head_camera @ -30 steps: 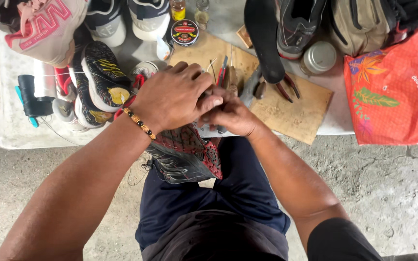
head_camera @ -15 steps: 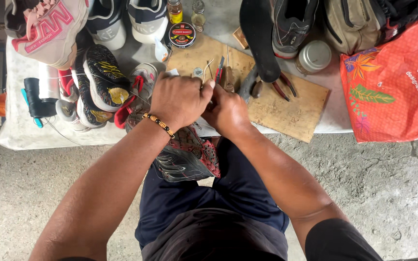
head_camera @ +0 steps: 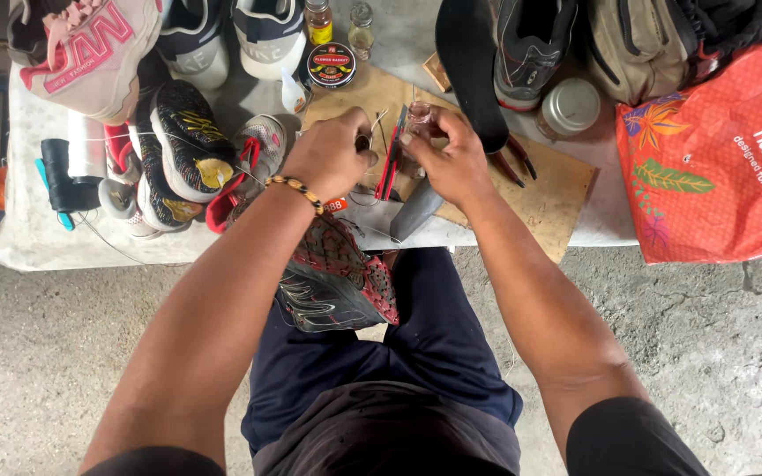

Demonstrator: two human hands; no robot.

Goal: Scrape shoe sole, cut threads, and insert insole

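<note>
Left hand (head_camera: 332,159), beaded wristband: fingers pinched on a thin needle-like tool (head_camera: 379,121) with thread trailing, raised over the board (head_camera: 557,189) for working room. Right hand (head_camera: 451,159): fingertips clasping a small clear bottle (head_camera: 419,112), kept just beside the tool tip, within easy reach of it. Black-and-red shoe (head_camera: 337,278): parked on the lap, near edge of the table (head_camera: 19,247), freeing both hands; more shoes (head_camera: 174,132) far left, orange bag (head_camera: 716,167) right.
</note>
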